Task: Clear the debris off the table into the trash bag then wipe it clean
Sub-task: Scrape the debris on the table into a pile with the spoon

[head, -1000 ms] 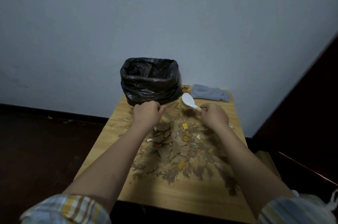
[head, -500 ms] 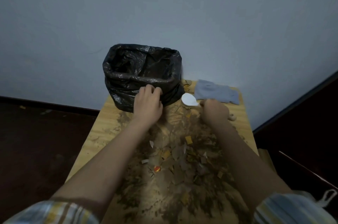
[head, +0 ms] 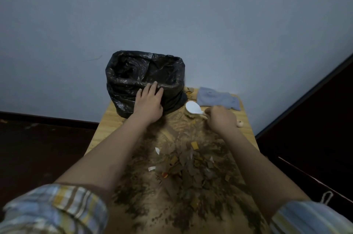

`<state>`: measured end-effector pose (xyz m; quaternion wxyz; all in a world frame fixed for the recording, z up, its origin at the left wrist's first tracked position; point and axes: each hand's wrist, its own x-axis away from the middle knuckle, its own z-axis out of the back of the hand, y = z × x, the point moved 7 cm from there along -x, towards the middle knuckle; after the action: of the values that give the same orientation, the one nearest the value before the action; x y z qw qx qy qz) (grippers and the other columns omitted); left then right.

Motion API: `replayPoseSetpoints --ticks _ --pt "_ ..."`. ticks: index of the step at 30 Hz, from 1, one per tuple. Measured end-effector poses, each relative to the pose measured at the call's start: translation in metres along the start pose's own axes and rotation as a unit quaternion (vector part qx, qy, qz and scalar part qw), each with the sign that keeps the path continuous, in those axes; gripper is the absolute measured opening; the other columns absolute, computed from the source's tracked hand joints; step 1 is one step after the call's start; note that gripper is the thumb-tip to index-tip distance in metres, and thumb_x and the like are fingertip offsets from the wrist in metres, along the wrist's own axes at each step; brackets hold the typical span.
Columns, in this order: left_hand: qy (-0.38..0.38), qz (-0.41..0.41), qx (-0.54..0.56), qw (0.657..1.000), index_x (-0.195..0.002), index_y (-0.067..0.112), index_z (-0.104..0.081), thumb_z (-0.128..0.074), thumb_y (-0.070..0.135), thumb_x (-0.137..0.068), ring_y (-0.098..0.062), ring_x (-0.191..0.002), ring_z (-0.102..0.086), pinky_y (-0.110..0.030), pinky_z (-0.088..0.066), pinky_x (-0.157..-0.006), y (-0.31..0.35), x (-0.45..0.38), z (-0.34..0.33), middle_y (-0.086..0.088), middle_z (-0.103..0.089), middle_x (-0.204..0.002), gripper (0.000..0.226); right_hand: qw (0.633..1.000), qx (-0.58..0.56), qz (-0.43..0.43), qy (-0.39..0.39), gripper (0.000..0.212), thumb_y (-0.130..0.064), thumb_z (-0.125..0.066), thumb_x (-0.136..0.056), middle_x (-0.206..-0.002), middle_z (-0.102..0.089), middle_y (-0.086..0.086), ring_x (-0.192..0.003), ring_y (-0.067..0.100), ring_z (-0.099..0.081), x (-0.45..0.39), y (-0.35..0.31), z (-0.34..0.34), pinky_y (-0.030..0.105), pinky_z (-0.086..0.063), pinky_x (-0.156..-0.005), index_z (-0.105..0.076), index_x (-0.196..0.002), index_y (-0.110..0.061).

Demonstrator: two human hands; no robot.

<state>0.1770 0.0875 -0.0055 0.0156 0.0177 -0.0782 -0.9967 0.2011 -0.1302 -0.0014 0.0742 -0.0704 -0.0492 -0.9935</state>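
A black trash bag [head: 131,73] stands open at the back left of the wooden table [head: 107,117]. My left hand [head: 148,103] lies against the bag's front wall, its fingers spread up to the rolled rim. My right hand [head: 221,119] grips the handle of a white brush [head: 193,108], whose head rests on the table just right of the bag. A heap of debris [head: 183,169], brown scraps, dirt and small white and yellow bits, covers the table between my forearms. A grey-blue cloth [head: 217,100] lies crumpled at the back right corner.
A pale wall rises right behind the table. Dark floor lies to the left, and dark furniture stands close on the right. A small pale round object [head: 239,124] sits near the table's right edge, beside my right hand.
My left hand went from the debris up to the trash bag and now lies flat on its front. My head moved closer and lower over the table; the right hand stays on the brush.
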Motion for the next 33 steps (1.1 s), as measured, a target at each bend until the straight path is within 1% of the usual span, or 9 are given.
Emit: replayPoseSetpoints --ticks 3,5,10,15,17,19,27,29,33 --pt "0.013 -0.001 0.029 0.999 -0.151 0.018 -0.020 -0.042 0.024 -0.097 -0.025 -0.147 -0.003 -0.045 -0.007 -0.118 -0.003 0.011 0.007 -0.005 -0.005 -0.160 0.059 1.000 0.004 -0.011 -0.007 0.025 -0.005 -0.049 -0.094 -0.085 -0.057 0.004 -0.069 0.022 -0.051 -0.008 -0.016 -0.002 0.028 -0.040 -0.056 -0.067 -0.105 -0.017" --pt "0.020 -0.005 0.053 0.998 -0.150 0.019 -0.024 -0.042 0.024 -0.097 -0.023 -0.146 -0.005 -0.045 -0.007 -0.117 -0.006 0.021 0.008 -0.004 -0.009 -0.160 0.056 1.000 0.019 0.003 -0.022 0.027 -0.002 -0.048 -0.094 -0.094 -0.058 0.005 -0.075 0.024 -0.053 -0.009 -0.029 -0.008 0.030 -0.042 -0.061 -0.065 -0.110 -0.017" --pt "0.036 -0.010 0.083 0.996 -0.145 0.021 -0.035 -0.042 0.025 -0.096 -0.021 -0.144 -0.016 -0.043 -0.009 -0.117 -0.015 0.040 0.004 -0.002 -0.023 -0.156 0.050 0.997 0.039 0.032 -0.058 0.028 -0.014 -0.046 -0.097 -0.112 -0.059 0.006 -0.093 0.025 -0.059 0.002 -0.042 -0.018 0.033 -0.047 -0.071 -0.062 -0.120 -0.019" --pt "0.041 -0.015 0.130 0.991 -0.141 0.020 -0.043 -0.044 0.024 -0.095 -0.021 -0.136 -0.033 -0.038 -0.028 -0.113 -0.022 0.059 -0.001 -0.001 -0.037 -0.149 0.046 0.998 0.011 0.045 -0.040 0.027 -0.022 -0.052 -0.094 -0.102 -0.067 0.001 -0.074 0.021 -0.056 0.029 -0.033 -0.013 0.026 -0.039 -0.054 -0.069 -0.115 -0.030" --pt "0.034 -0.013 0.157 0.987 -0.138 0.019 -0.047 -0.044 0.023 -0.096 -0.020 -0.129 -0.042 -0.038 -0.038 -0.105 -0.025 0.068 -0.003 0.000 -0.043 -0.143 0.042 1.000 -0.012 0.022 -0.014 0.029 -0.020 -0.050 -0.095 -0.106 -0.066 0.003 -0.080 0.024 -0.060 0.035 -0.025 -0.007 0.026 -0.039 -0.053 -0.068 -0.116 -0.028" --pt "0.020 -0.004 0.183 0.983 -0.135 0.019 -0.050 -0.043 0.023 -0.096 -0.021 -0.121 -0.048 -0.039 -0.045 -0.096 -0.027 0.080 -0.005 -0.001 -0.047 -0.137 0.039 1.000 -0.016 -0.010 -0.015 0.031 -0.018 -0.046 -0.097 -0.112 -0.063 0.006 -0.090 0.026 -0.062 0.040 -0.023 -0.005 0.028 -0.043 -0.062 -0.066 -0.119 -0.025" --pt "-0.006 0.027 0.204 0.979 -0.130 0.018 -0.055 -0.043 0.022 -0.096 -0.022 -0.115 -0.050 -0.035 -0.047 -0.091 -0.034 0.127 -0.021 -0.004 -0.051 -0.130 0.036 0.996 0.025 0.005 -0.080 0.028 -0.015 -0.048 -0.095 -0.098 -0.065 0.005 -0.075 0.023 -0.059 0.073 -0.042 -0.024 0.030 -0.050 -0.065 -0.068 -0.114 -0.022" --pt "-0.001 0.028 0.205 0.978 -0.130 0.018 -0.055 -0.043 0.022 -0.096 -0.022 -0.117 -0.048 -0.034 -0.046 -0.092 -0.036 0.133 -0.021 -0.004 -0.052 -0.129 0.035 0.997 0.021 0.012 -0.072 0.032 -0.014 -0.050 -0.094 -0.100 -0.067 0.003 -0.074 0.022 -0.060 0.081 -0.043 -0.020 0.028 -0.048 -0.061 -0.068 -0.117 -0.027" --pt "-0.005 0.033 0.209 0.977 -0.131 0.019 -0.053 -0.042 0.023 -0.097 -0.023 -0.119 -0.047 -0.036 -0.046 -0.093 -0.036 0.146 -0.021 -0.005 -0.051 -0.130 0.036 0.999 0.029 -0.012 -0.033 0.026 -0.014 -0.048 -0.097 -0.099 -0.065 0.005 -0.077 0.023 -0.060 0.083 -0.045 -0.009 0.028 -0.048 -0.063 -0.067 -0.114 -0.019"
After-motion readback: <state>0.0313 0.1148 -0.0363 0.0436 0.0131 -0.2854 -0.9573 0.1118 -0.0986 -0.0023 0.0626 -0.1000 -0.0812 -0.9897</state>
